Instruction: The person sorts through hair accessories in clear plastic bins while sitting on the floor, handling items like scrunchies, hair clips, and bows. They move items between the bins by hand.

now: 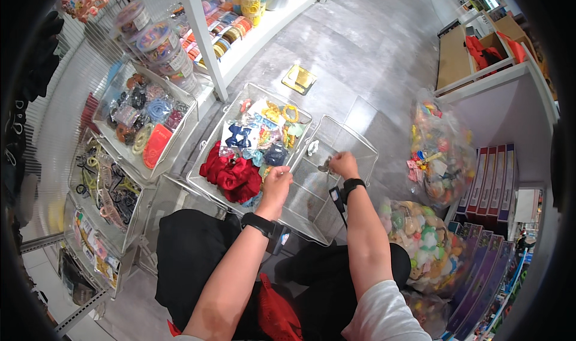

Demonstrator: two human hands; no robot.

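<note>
My right hand [344,164] pinches a small greyish-brown item [325,166], probably a hair accessory, over the wire mesh basket [370,149] on the right. A small white item [312,148] lies at that basket's far left corner. Above the adjoining rims is my left hand [275,189], its fingers drawn together with nothing visible between them. Beside it stands a fuller mesh basket [194,175]. Inside are red satin scrunchies [234,174], a navy bow [238,136] on a white card, yellow scrunchies [290,113] and several bagged hair accessories.
A mesh basket of bagged hair ties [157,109] and another of hair claws [105,183] stand left. Stacked clear tubs [159,41] rise behind a shelf post [202,39]. A gold square item [299,79] lies on the floor. Bags of small toys [438,161] and plush [423,242] sit right.
</note>
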